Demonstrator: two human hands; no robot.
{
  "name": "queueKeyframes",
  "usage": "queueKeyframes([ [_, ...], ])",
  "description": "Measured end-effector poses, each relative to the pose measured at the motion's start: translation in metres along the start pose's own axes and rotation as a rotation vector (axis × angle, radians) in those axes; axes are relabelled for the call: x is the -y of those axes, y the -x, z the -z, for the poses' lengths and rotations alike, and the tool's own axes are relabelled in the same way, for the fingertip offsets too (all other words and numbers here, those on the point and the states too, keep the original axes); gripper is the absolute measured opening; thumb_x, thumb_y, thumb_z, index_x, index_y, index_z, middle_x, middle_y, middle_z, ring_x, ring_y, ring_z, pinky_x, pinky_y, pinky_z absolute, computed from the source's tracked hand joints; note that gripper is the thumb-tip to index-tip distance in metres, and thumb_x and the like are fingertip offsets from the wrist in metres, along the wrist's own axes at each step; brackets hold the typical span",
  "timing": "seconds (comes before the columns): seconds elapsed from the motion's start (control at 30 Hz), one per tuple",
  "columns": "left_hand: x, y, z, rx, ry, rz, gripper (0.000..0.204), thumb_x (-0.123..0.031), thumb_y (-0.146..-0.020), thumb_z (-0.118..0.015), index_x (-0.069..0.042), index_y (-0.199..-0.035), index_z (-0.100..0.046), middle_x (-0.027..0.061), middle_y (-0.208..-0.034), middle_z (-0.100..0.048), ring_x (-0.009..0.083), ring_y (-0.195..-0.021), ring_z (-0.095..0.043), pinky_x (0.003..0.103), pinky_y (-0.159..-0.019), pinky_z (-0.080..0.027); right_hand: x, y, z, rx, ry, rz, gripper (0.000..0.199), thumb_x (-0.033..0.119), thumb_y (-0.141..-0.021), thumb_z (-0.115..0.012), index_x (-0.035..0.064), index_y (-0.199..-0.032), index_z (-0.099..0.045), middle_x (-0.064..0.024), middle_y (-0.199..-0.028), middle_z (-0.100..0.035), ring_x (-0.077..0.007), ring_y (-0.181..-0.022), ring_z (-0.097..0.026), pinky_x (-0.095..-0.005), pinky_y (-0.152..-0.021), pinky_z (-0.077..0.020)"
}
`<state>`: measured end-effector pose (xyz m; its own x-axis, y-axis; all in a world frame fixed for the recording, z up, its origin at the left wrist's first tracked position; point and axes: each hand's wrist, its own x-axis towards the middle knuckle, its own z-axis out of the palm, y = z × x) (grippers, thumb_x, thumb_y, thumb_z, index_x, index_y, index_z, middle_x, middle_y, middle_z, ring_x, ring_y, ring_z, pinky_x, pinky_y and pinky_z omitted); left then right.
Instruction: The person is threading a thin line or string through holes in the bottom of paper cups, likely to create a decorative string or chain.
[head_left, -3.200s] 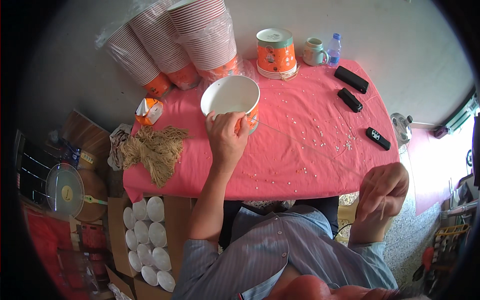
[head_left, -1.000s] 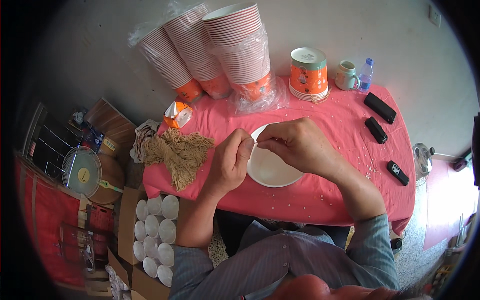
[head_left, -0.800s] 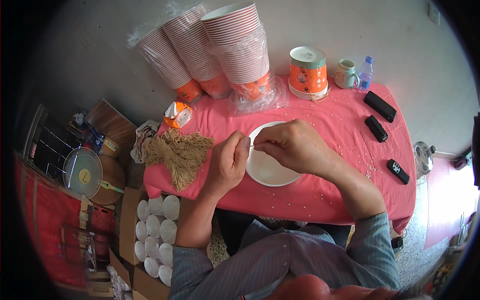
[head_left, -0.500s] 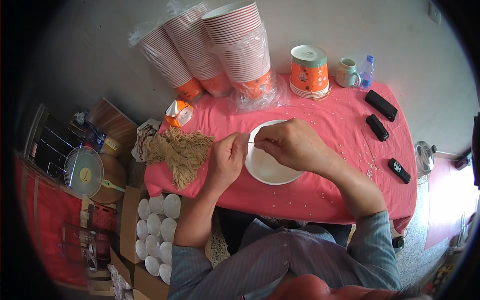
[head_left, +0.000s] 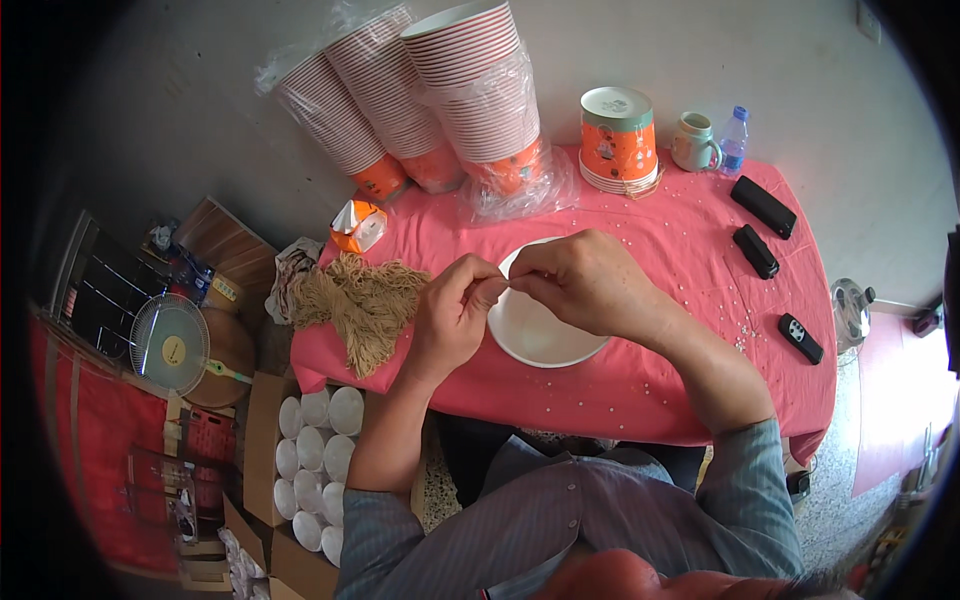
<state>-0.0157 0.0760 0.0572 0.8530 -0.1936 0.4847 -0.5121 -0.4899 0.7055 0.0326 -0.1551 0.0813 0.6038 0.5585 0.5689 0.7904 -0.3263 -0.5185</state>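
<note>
Above the left rim of a white round bowl (head_left: 552, 338), my two hands meet at the fingertips. Thumb and forefinger of my left hand (head_left: 452, 312) are pinched together. My right hand (head_left: 590, 280), reaching over the bowl, pinches at the same spot with its fingers curled. Whatever lies between the fingertips is too small and too covered to name. The bowl's inside is partly hidden by my right hand and looks pale. Left of my left hand lies a tangled bundle of tan string (head_left: 365, 310) on the pink tablecloth (head_left: 480, 395).
Tall stacks of paper buckets (head_left: 470, 95) in plastic lean at the back. An upturned orange bucket (head_left: 618, 145), a mug (head_left: 695, 145) and a bottle (head_left: 735, 140) stand farther right, near black devices (head_left: 763, 207). Small white bits dot the cloth. A carton of white cups (head_left: 312, 447) sits lower left.
My left fingers have shifted slightly and now touch the right fingertips. The thin whitish piece seen between the hands before is now hidden.
</note>
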Motion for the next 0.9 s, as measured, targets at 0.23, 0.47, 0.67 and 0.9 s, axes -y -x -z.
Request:
queueKeyframes([
  [0.23, -0.004, -0.003, -0.002, 0.004, -0.142, -0.110, 0.025, -0.017, -0.115, -0.061, 0.000, -0.098, -0.058, 0.0149, -0.079, -0.058, 0.0279, -0.068, -0.060, 0.041, -0.064, -0.047, -0.004, 0.000, -0.006, 0.047, -0.020, 0.022, 0.010, 0.015, -0.094, -0.077, 0.0086, -0.101, -0.082, -0.0126, -0.084, -0.077, -0.0355, -0.076, -0.075, -0.0466, -0.068, -0.0583],
  [0.47, 0.014, 0.004, 0.002, -0.124, -0.218, 0.034, 0.034, -0.020, -0.115, -0.064, 0.002, -0.090, -0.055, 0.0130, -0.068, -0.052, 0.0173, -0.059, -0.054, 0.042, -0.056, -0.041, -0.008, 0.002, -0.013, 0.060, 0.045, 0.024, 0.010, 0.017, -0.094, -0.076, 0.0112, -0.100, -0.082, -0.0131, -0.083, -0.077, -0.0359, -0.075, -0.075, -0.0483, -0.067, -0.0583],
  [0.67, 0.045, 0.029, 0.001, -0.045, -0.074, 0.248, 0.030, -0.016, -0.109, -0.069, -0.001, -0.134, -0.069, 0.0018, -0.075, -0.064, 0.0086, -0.066, -0.056, 0.028, -0.063, -0.045, -0.016, 0.001, -0.019, 0.081, 0.167, -0.087, 0.014, 0.022, -0.094, -0.074, 0.0121, -0.098, -0.083, -0.0129, -0.083, -0.077, -0.0371, -0.076, -0.075, -0.0504, -0.069, -0.0596],
  [0.9, 0.008, 0.038, -0.033, -0.151, 0.020, 0.446, 0.044, -0.010, -0.106, -0.066, 0.000, -0.147, -0.058, 0.0073, -0.071, -0.065, 0.0100, -0.064, -0.061, 0.033, -0.060, -0.049, -0.018, 0.002, -0.027, 0.085, 0.194, -0.182, 0.016, 0.024, -0.090, -0.074, 0.0129, -0.096, -0.084, -0.0128, -0.083, -0.078, -0.0365, -0.077, -0.076, -0.0501, -0.072, -0.0616],
])
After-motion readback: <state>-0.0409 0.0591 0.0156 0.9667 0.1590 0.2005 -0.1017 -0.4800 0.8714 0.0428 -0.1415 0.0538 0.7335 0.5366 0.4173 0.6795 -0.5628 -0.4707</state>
